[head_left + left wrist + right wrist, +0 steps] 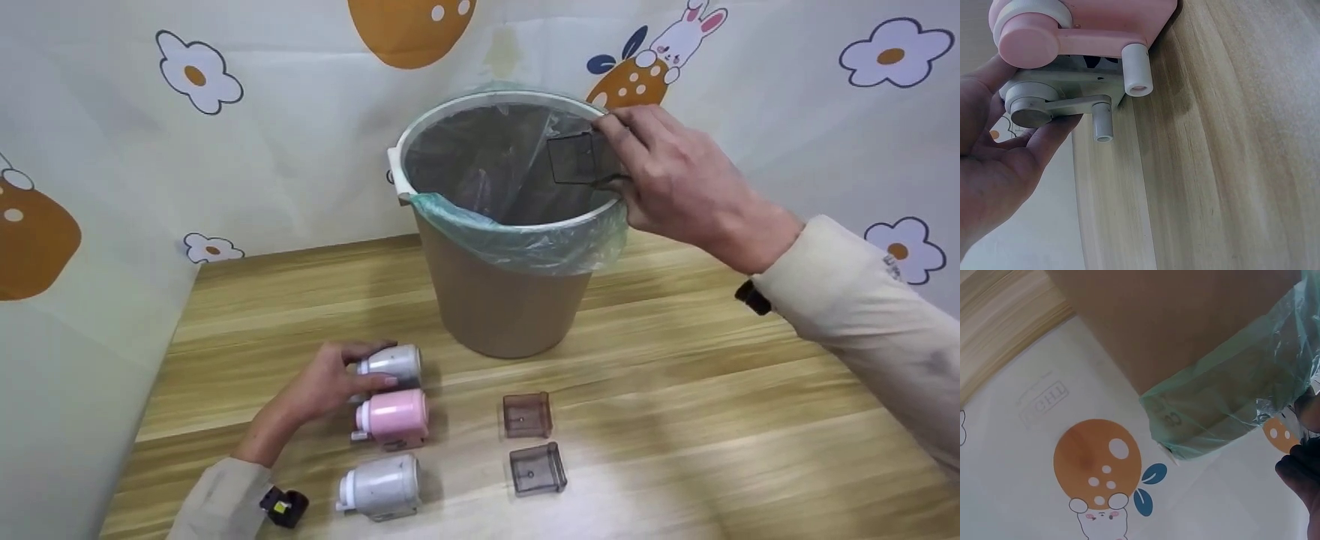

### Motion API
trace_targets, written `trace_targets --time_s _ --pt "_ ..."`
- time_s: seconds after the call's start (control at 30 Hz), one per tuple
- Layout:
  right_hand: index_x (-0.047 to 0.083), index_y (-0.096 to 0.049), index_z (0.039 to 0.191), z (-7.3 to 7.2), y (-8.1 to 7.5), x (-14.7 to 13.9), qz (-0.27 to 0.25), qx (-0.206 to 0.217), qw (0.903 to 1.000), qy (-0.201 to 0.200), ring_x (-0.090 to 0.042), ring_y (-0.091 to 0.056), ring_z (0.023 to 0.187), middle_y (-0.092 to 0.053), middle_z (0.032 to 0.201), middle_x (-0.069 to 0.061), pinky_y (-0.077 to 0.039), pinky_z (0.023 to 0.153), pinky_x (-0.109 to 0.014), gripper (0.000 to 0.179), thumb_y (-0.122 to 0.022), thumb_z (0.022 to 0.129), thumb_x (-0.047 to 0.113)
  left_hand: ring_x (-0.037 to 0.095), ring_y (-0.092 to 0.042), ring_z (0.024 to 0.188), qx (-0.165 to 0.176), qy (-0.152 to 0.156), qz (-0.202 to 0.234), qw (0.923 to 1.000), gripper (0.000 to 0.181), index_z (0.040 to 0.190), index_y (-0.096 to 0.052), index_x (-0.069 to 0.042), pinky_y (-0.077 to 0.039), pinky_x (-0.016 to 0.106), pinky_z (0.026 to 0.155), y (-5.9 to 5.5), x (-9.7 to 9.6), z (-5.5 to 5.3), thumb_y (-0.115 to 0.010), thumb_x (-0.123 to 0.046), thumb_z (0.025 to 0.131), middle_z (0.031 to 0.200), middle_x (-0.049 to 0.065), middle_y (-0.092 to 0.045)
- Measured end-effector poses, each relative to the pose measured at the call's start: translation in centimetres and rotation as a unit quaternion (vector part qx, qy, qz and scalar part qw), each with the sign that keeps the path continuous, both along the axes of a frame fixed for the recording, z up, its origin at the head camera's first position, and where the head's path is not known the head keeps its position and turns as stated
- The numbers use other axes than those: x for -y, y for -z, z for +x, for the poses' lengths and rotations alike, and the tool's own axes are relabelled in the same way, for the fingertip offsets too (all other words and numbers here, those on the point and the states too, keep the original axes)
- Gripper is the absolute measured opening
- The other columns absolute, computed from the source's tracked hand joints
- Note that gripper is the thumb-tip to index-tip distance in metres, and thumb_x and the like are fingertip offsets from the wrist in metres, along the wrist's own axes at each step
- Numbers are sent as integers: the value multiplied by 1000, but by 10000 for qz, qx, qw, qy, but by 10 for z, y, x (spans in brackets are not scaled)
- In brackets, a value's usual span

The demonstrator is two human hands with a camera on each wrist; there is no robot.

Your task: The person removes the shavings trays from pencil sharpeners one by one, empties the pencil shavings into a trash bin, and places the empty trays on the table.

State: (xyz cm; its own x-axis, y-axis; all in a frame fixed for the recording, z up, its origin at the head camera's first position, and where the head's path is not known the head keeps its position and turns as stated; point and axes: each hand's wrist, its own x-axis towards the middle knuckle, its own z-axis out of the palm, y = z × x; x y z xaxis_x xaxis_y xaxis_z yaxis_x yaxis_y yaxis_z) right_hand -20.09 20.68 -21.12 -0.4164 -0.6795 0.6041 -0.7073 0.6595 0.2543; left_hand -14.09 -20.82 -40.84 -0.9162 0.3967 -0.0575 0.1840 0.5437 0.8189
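My left hand [328, 384] grips the farthest of three hand-crank pencil sharpeners, a grey sharpener [403, 363] lying on the table, fingers and thumb on either side. Close beside it lies a pink sharpener [397, 416], its white-gripped crank [1137, 67] showing in the left wrist view. Nearest is another grey sharpener [382, 487]. Over the right side of the bin's mouth, my right hand [679, 176] pinches a clear dark shavings drawer [574, 159], tilted toward the inside. Two more drawers, one reddish [526, 415] and one grey [538, 469], lie right of the sharpeners.
A brown bin [510, 307] with a white rim stands at the back of the wooden table [712, 420]. Its thin green liner bag [540, 251] folds over the rim. Behind hangs a pale printed backdrop [300, 135], which also borders the table's left side.
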Motion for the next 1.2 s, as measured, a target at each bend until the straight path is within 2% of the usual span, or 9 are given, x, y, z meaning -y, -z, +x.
trace_targets --time_s 0.2,0.37,0.63,0.8,1.0,1.2 --pt "-13 -54 128 5 -2 -1 -508 369 9980 75 -41 -60 99 -60 112 -31 -58 87 -49 54 -70 77 -8 35 -65 116 -67 -22 -38 10000 56 134 -61 -1 -57 37 94 3 0 -1 -77 -25 87 134 24 -63" --pt "-12 -56 128 11 -3 -1 -947 654 9934 -2 -39 -60 103 -61 115 -29 -55 94 -47 54 -74 77 -7 34 -65 116 -75 -13 -38 10000 56 134 -61 0 -57 35 93 2 0 -1 -77 -25 87 133 24 -63" --pt "-8 -59 128 15 0 1 -1533 1128 9817 -58 -31 -65 105 -62 115 -23 -56 98 -39 52 -78 80 -4 34 -65 116 7 -134 -57 9999 56 135 -61 -2 -57 43 96 0 -1 0 -78 -25 86 134 23 -63" --pt "-8 -59 130 17 2 2 -1845 1355 9734 17 -31 -69 106 -64 115 -22 -56 100 -36 53 -80 81 0 36 -65 116 19 -60 -28 10000 56 135 -60 0 -57 44 96 0 -1 -1 -78 -24 86 134 25 -62" --pt "-4 -59 133 20 1 4 -2354 1910 9529 80 -28 -67 114 -66 120 -18 -52 103 -24 55 -79 83 2 37 -64 117 108 -77 -8 9999 57 135 -60 0 -58 42 96 -1 -1 -1 -78 -22 86 136 26 -61" --pt "3 -60 136 26 -2 7 -2860 2554 9236 -1 -26 -64 118 -66 124 -14 -52 103 -22 54 -78 85 5 34 -65 115 43 -97 -73 9999 56 134 -62 -2 -58 40 93 -2 -2 -1 -79 -24 86 135 24 -62"
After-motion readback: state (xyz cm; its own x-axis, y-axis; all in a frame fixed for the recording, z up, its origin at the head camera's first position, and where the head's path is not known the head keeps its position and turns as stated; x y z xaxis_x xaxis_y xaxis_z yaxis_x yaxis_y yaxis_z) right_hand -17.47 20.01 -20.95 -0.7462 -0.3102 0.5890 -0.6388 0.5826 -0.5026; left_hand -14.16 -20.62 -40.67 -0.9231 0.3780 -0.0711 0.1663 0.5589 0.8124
